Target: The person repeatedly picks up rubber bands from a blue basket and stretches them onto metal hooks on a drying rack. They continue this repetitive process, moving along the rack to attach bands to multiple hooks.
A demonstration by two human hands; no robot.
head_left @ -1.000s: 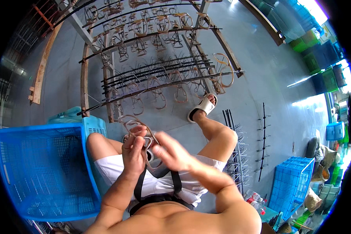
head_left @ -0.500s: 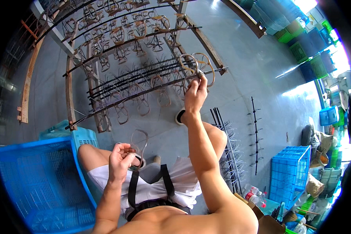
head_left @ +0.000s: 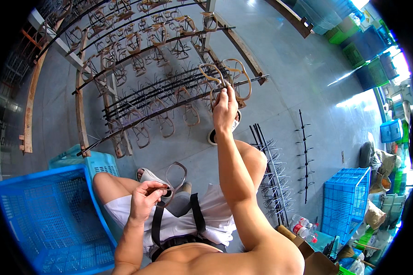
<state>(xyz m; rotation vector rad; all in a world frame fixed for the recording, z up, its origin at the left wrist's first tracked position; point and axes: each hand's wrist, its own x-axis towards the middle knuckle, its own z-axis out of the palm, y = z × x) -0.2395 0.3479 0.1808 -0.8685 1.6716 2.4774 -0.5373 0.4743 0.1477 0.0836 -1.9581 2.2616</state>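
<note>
My right hand (head_left: 225, 110) reaches forward, its fingers pinched on a brown eyeglass frame (head_left: 249, 89) at the right end of the nearest black rack rod (head_left: 147, 120). Whether that frame is hooked on the rod or free of it, I cannot tell. Lower down, over my lap, my left hand (head_left: 144, 199) is closed on another eyeglass frame (head_left: 185, 173), pinching it at one side so that its loops stand out to the right. More eyeglass frames (head_left: 191, 114) hang along the same rod and on the rods behind it.
A large blue crate (head_left: 46, 173) stands at my left, beside a pale teal crate (head_left: 106, 161). On the floor to the right lie a bundle of hooked rods (head_left: 273, 178) and a single rod (head_left: 303, 151). Beyond are another blue crate (head_left: 344, 201) and plastic bottles (head_left: 303, 229).
My left hand has shifted slightly right, and the frame in it has turned outward. The right hand has drawn slightly left and nearer, still gripping its frame at the rod end.
</note>
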